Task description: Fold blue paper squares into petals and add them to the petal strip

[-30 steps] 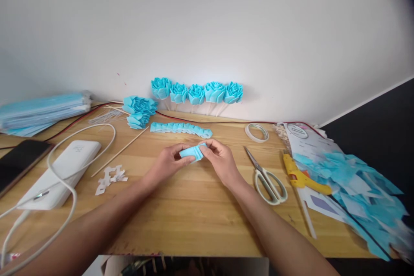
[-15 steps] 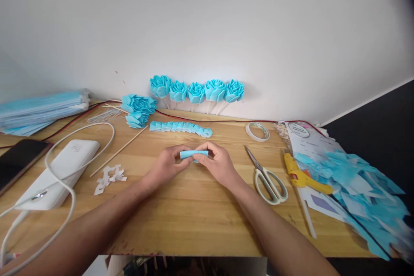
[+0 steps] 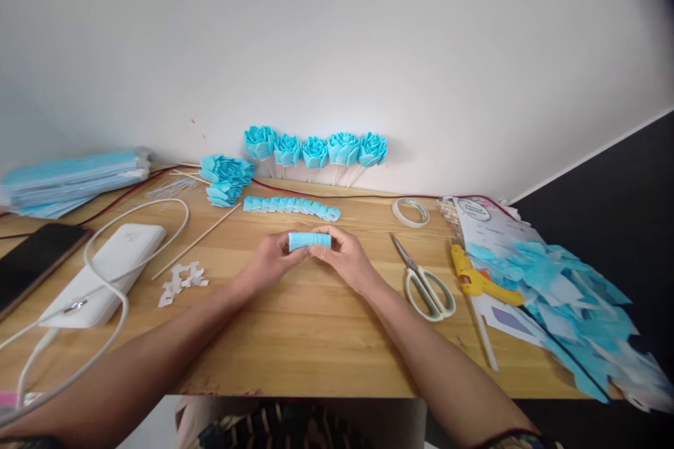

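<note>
Both my hands meet at the middle of the wooden table (image 3: pixel 295 337) and pinch a small folded light-blue piece (image 3: pixel 309 240) between them. My left hand (image 3: pixel 271 261) grips its left end, my right hand (image 3: pixel 345 258) its right end, fingers curled round it. The piece is held flat, just above the tabletop. Behind it lies a strip of folded blue pieces (image 3: pixel 292 206). Several finished blue paper roses (image 3: pixel 314 150) on sticks lean against the wall, and another rose (image 3: pixel 225 170) lies beside them.
White-handled scissors (image 3: pixel 424 282), a tape roll (image 3: pixel 411 211) and a yellow glue gun (image 3: pixel 477 279) lie right of my hands, beside a heap of blue scraps (image 3: pixel 558 295). Left: a white power bank (image 3: pixel 108 263) with cable, a phone (image 3: pixel 26 263), stacked blue masks (image 3: pixel 68 179), a skewer (image 3: pixel 197 242), white paper bits (image 3: pixel 182 280).
The blue piece was tilted between my fingers, then turned level; both hands have lifted slightly away from me with it. The view has shifted a little to the right.
</note>
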`<action>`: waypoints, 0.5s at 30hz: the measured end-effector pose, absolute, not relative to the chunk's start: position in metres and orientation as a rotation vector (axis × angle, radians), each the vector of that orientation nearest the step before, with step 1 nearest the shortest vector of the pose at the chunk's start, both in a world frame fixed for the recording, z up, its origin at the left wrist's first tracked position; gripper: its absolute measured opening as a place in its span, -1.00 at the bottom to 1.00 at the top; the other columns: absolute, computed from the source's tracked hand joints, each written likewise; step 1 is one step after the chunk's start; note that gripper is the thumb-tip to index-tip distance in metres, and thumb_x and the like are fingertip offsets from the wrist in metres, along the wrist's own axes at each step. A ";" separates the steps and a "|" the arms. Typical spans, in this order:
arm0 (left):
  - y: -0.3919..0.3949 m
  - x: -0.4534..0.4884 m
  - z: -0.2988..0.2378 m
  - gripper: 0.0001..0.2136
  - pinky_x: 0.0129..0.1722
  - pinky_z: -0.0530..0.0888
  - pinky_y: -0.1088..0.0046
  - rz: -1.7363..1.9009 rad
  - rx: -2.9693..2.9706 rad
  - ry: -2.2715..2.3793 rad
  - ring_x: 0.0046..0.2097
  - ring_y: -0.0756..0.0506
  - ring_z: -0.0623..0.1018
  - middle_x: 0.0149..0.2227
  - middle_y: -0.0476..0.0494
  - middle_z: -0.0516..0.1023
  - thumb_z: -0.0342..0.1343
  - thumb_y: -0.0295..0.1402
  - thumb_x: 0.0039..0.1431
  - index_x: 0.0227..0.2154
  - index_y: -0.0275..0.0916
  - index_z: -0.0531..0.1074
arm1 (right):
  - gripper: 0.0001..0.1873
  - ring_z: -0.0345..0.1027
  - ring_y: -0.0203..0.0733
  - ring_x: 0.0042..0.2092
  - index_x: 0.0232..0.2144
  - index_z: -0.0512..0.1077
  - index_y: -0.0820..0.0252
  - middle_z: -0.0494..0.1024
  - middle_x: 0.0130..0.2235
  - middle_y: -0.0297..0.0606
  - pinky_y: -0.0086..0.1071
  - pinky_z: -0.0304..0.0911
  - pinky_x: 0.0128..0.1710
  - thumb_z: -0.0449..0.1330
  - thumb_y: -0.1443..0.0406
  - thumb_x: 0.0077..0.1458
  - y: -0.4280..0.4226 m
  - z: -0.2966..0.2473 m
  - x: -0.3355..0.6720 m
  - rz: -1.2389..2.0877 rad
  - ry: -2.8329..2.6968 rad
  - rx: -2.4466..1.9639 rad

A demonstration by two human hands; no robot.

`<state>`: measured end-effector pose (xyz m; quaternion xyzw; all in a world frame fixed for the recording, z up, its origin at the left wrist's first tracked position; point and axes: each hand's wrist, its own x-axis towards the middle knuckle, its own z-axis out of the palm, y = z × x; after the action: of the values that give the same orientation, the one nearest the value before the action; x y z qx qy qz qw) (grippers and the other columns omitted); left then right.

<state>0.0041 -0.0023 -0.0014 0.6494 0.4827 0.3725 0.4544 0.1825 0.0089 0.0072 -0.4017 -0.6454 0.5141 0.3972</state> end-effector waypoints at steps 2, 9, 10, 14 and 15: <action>-0.002 0.005 -0.003 -0.75 -0.49 0.26 0.54 0.935 1.647 1.192 -0.48 0.01 0.36 -0.55 0.04 0.36 0.10 -0.18 0.08 -0.49 -0.30 0.36 | -0.74 0.29 -0.29 -0.35 -0.30 0.44 0.17 0.46 -0.36 -0.38 -0.44 0.19 -0.32 0.29 0.17 -0.04 0.008 0.007 0.182 1.268 -1.622 -1.063; 0.002 0.000 -0.002 -0.77 -0.46 0.31 0.54 0.878 1.753 1.192 -0.44 -0.01 0.41 -0.51 0.01 0.44 0.11 -0.21 0.10 -0.46 -0.31 0.42 | -0.78 0.26 -0.30 -0.41 -0.39 0.44 0.19 0.45 -0.46 -0.39 -0.45 0.16 -0.40 0.25 0.16 0.00 0.009 0.008 0.183 1.185 -1.694 -1.106; 0.003 -0.002 0.000 -0.79 -0.42 0.34 0.52 0.877 1.750 1.149 -0.40 -0.02 0.44 -0.46 -0.01 0.48 0.12 -0.22 0.09 -0.42 -0.31 0.44 | -0.79 0.26 -0.31 -0.42 -0.39 0.44 0.19 0.45 -0.46 -0.39 -0.45 0.15 -0.40 0.25 0.15 0.00 0.009 0.008 0.183 1.162 -1.702 -1.113; 0.007 -0.008 0.008 -0.75 -0.22 0.43 0.42 0.976 1.665 1.039 -0.24 -0.09 0.51 -0.27 -0.14 0.55 0.16 -0.23 0.06 -0.26 -0.29 0.45 | -0.80 0.23 -0.32 -0.44 -0.40 0.46 0.18 0.46 -0.46 -0.39 -0.46 0.13 -0.43 0.24 0.16 0.00 0.010 0.008 0.185 1.044 -1.752 -1.156; 0.007 -0.008 0.010 -0.76 -0.21 0.43 0.41 0.995 1.658 1.056 -0.23 -0.09 0.51 -0.27 -0.14 0.55 0.15 -0.23 0.06 -0.28 -0.29 0.45 | -0.81 0.22 -0.32 -0.45 -0.40 0.47 0.18 0.46 -0.46 -0.38 -0.46 0.12 -0.43 0.25 0.17 -0.01 0.010 0.008 0.185 1.028 -1.777 -1.163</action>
<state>-0.0082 0.0066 0.0098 0.6712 0.4276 0.4026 0.4523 0.1851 0.0100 0.0081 -0.4556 -0.6964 0.4026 0.3811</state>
